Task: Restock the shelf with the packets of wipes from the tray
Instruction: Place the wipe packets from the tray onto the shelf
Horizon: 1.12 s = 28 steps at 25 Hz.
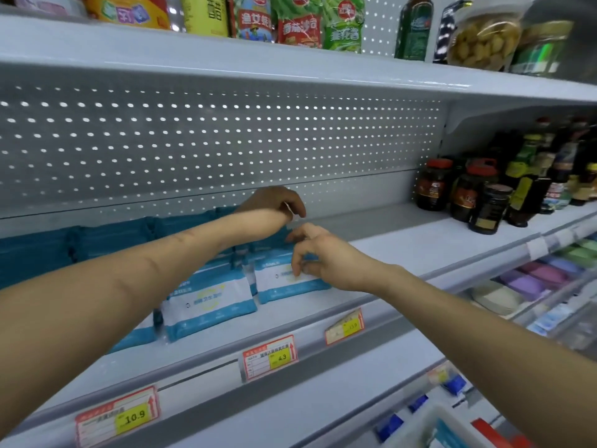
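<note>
Blue-and-white packets of wipes lie in rows on the white middle shelf (420,244). The front row shows two flat packets, one at the left (206,305) and one at the right (284,282). More teal packets (109,240) are stacked behind them toward the back wall. My right hand (319,257) rests over the right front packet, its fingers curled and pinching that packet's top edge. My left hand (277,202) reaches further back over the rear packets, fingers bent downward; what it touches is hidden behind its wrist. The white tray (429,425) shows at the bottom right.
Dark sauce jars and bottles (484,195) stand at the right end of the same shelf. Snack bags and bottles (300,24) fill the shelf above. Price tags (268,357) line the shelf front. Soap bars (533,279) sit on the lower shelf at the right.
</note>
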Tool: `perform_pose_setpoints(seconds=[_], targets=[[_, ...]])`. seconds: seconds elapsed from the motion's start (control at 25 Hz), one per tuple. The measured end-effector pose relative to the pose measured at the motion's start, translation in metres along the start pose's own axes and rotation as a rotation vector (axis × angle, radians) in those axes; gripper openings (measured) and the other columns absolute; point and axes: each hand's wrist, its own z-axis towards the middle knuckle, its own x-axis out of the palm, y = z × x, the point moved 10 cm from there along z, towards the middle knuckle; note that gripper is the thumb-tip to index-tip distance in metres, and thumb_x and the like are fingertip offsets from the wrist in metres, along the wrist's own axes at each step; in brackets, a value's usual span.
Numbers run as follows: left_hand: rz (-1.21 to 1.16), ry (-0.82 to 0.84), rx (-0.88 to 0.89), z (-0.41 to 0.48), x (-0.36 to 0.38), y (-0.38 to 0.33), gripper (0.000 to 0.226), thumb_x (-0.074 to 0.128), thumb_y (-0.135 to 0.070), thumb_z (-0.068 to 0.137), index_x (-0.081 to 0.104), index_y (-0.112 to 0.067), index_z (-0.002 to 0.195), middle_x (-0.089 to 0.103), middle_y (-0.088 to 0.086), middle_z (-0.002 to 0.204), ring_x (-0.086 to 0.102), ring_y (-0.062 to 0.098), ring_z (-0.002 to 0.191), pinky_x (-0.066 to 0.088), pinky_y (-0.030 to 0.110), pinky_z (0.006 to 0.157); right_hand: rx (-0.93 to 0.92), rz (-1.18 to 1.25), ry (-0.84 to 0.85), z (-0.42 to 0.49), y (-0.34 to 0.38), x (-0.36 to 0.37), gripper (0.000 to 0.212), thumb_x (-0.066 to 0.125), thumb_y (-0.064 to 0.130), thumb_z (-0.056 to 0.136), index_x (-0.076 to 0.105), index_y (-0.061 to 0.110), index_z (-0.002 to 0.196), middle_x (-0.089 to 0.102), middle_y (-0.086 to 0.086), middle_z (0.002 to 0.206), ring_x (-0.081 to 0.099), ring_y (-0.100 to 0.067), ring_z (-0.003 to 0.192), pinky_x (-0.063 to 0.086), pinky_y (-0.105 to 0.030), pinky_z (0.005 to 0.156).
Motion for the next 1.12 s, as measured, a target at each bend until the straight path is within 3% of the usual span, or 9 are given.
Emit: perform_pose_setpoints(seconds=[0.24,0.44,0.52,0.64,0.76,0.84,1.0,1.12], targets=[[-0.02,0.102,0.247,0.043,0.078,-0.101,0.029,0.056,-0.003,0.09,0.073,-0.02,0.106,0.071,-0.005,0.107,0.064,0.013,0.099,0.052,0.031,0.088,0.28,-0.087,-0.147,-0.099,-0.077,-0.062,0.03,0.063,-0.004,0.087,0.072,0.023,0.096,0.055,0.001,0.129,0.051,-0.014,0.122,0.038,-0.029,0.106],[-0.029,0.287,0.487,0.037,0.189,-0.196,0.038,0.055,-0.002,0.087,0.068,-0.015,0.12,0.069,0.001,0.115,0.064,0.017,0.102,0.05,0.032,0.091,0.702,-0.1,-0.408,-0.244,-0.134,-0.107,0.031,0.062,-0.002,0.084,0.067,0.02,0.106,0.055,-0.003,0.111,0.058,-0.016,0.097,0.048,-0.031,0.09],[-0.037,0.341,0.548,0.025,0.236,-0.221,0.044,0.055,-0.007,0.085,0.064,-0.019,0.127,0.067,0.003,0.119,0.063,0.02,0.105,0.051,0.036,0.095,0.856,-0.153,-0.412,-0.304,-0.145,-0.105,0.034,0.064,-0.001,0.084,0.065,0.017,0.113,0.053,-0.002,0.108,0.054,-0.015,0.095,0.048,-0.032,0.088],[-0.018,0.456,0.628,-0.008,0.314,-0.244,0.049,0.054,-0.016,0.085,0.058,-0.023,0.133,0.063,0.003,0.126,0.06,0.024,0.113,0.05,0.041,0.097,1.054,-0.179,-0.385,-0.389,-0.146,-0.075,0.038,0.064,0.0,0.085,0.063,0.016,0.119,0.049,0.0,0.107,0.049,-0.014,0.093,0.044,-0.03,0.086],[0.04,0.582,0.706,-0.062,0.386,-0.255,0.046,0.056,-0.017,0.09,0.055,-0.026,0.134,0.059,0.004,0.129,0.055,0.027,0.12,0.049,0.041,0.094,1.238,-0.162,-0.355,-0.463,-0.141,-0.017,0.037,0.065,0.005,0.085,0.063,0.019,0.119,0.053,-0.003,0.109,0.055,-0.021,0.095,0.049,-0.038,0.087],[0.072,0.685,0.778,-0.101,0.425,-0.255,0.048,0.055,-0.018,0.091,0.053,-0.026,0.138,0.056,0.002,0.133,0.052,0.025,0.125,0.048,0.039,0.096,1.342,-0.13,-0.301,-0.5,-0.134,0.029,0.031,0.067,0.014,0.088,0.062,0.02,0.118,0.055,-0.005,0.112,0.059,-0.027,0.101,0.048,-0.035,0.083],[0.141,0.802,0.876,-0.144,0.48,-0.24,0.047,0.056,-0.018,0.094,0.054,-0.023,0.141,0.054,0.0,0.137,0.051,0.022,0.127,0.045,0.035,0.101,1.444,-0.139,-0.212,-0.541,-0.115,0.095,0.036,0.06,0.008,0.084,0.059,0.02,0.118,0.056,-0.003,0.116,0.058,-0.026,0.108,0.04,-0.031,0.076],[0.197,0.852,0.86,-0.153,0.506,-0.219,0.05,0.056,-0.019,0.092,0.055,-0.024,0.141,0.053,0.0,0.138,0.052,0.023,0.126,0.047,0.038,0.102,1.46,-0.163,-0.137,-0.547,-0.109,0.126,0.041,0.058,0.007,0.081,0.06,0.017,0.12,0.057,-0.005,0.12,0.057,-0.029,0.112,0.046,-0.034,0.08]])
